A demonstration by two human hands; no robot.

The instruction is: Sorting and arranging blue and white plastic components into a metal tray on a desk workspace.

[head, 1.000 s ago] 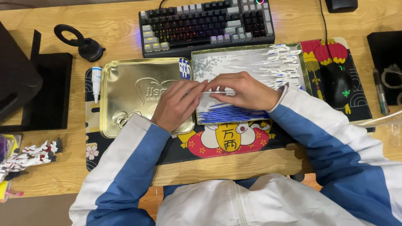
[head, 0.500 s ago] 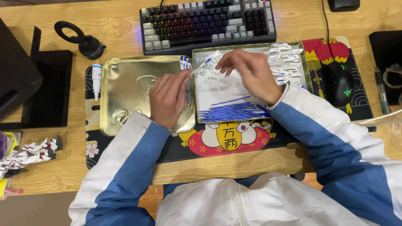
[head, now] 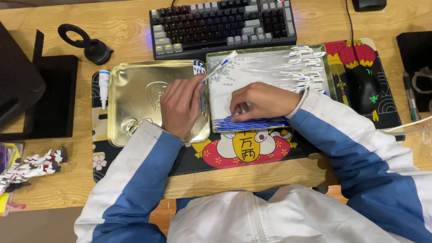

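My left hand lies on the right edge of a gold tin lid. Its fingertips pinch a narrow white-and-blue sachet that slants up toward the keyboard. My right hand is curled over the front of a stack of white-and-blue sachets in an open tin box. Its fingers press into the top sachets. More sachets fan out at the box's far right corner. Both sleeves are white and blue.
A keyboard sits behind the tins. A black mouse rests on a patterned mat to the right. Left of the lid lie a small white tube, a black stand and a black ring-shaped object. Small wrappers lie at the near left.
My right hand lifted a sachet off the stack and came back down onto the stack's front. The sachet now sits at my left hand's fingertips, and that hand has moved to the lid's edge.
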